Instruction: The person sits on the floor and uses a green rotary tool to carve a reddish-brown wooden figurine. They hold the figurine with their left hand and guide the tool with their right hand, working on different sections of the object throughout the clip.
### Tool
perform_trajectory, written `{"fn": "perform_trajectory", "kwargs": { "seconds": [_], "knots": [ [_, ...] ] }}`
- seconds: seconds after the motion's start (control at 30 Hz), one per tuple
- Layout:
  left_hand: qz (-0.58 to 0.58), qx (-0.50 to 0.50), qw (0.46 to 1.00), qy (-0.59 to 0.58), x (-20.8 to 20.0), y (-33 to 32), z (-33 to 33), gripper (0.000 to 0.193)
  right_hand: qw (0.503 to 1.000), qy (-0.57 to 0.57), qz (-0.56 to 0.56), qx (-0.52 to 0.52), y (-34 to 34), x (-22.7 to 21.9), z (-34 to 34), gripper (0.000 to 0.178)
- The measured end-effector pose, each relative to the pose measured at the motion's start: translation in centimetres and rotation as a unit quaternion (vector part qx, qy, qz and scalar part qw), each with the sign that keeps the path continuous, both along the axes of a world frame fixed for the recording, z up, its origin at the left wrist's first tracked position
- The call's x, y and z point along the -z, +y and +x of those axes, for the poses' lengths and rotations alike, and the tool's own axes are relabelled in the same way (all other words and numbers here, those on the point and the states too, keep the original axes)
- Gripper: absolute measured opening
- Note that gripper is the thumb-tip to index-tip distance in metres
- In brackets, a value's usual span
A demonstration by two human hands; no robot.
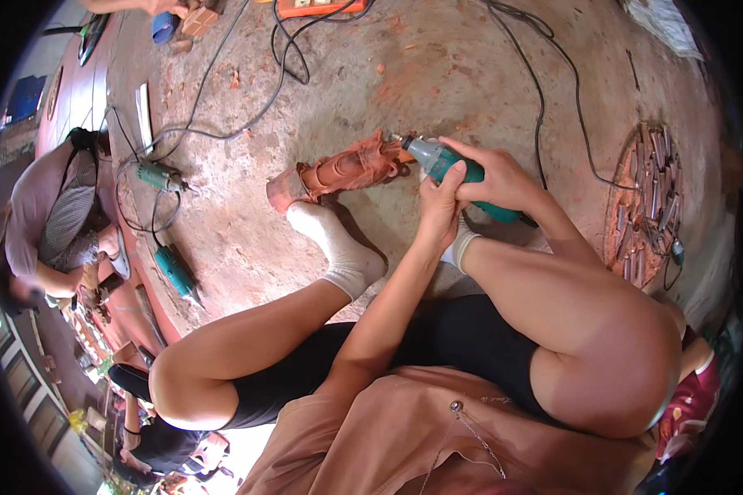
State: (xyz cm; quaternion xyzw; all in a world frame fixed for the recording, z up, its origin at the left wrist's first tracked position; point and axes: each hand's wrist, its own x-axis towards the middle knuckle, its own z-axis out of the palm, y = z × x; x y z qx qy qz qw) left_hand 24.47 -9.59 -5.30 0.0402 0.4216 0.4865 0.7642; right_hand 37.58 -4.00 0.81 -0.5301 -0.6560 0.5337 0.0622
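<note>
A green rotary grinder (458, 165) with a grey nose is held in both my hands. My right hand (504, 177) wraps round its body from the right. My left hand (439, 202) is closed on it from the near side, the thumb along the casing. The grinder's bit reaches the right end of a carved reddish-brown wooden figure (351, 169); whether it touches cannot be made out. The figure lies on the floor, its thick left end against my socked left foot (330, 239). My other foot (462, 243) is partly hidden behind my hands.
Two more green power tools (161, 177) (176, 274) lie left on the dusty concrete floor (437, 74). Black cables (545, 99) run across it from an orange power strip (318, 7). Carving chisels (656, 181) are heaped at right. A co-worker (49, 214) bends at left.
</note>
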Motion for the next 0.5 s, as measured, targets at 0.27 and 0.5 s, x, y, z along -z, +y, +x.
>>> {"fn": "perform_trajectory", "kwargs": {
  "seconds": [0.27, 0.5],
  "knots": [
    [0.001, 0.010, 1.000, 0.006, 0.8, -0.6, -0.2, 0.036, 0.996, 0.075, 0.044, 0.003, -0.3, 1.9, 0.3, 0.080],
    [-0.016, -0.030, 0.999, -0.016, 0.0, -0.4, 0.4, 0.040, 0.996, 0.061, 0.053, -0.038, 0.7, 1.6, 0.3, 0.081]
  ]
}}
